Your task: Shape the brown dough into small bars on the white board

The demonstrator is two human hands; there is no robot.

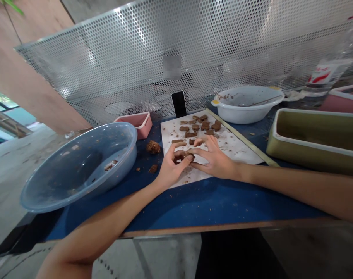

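Note:
Both hands meet over a white sheet point(240, 149) on the blue table, around a small piece of brown clay point(180, 155). My left hand point(172, 166) grips it from the left, thumb along its near side. From the right, my right hand point(215, 157) closes its fingers on the same piece, which they partly cover. Just beyond my fingers, several small shaped clay pieces point(205, 126) lie in loose rows on the sheet. A rough clay lump point(153, 147) and a smaller crumb point(153, 168) rest left of the sheet.
A large blue basin point(77, 166) stands at the left, with a pink box point(143, 126) behind it. A phone point(179, 104) leans upright against the perforated metal screen point(130, 58). A wooden strip point(243, 137) borders the sheet. Rightward are a white basin point(246, 112), a green planter point(316, 149) and a bottle point(324, 73).

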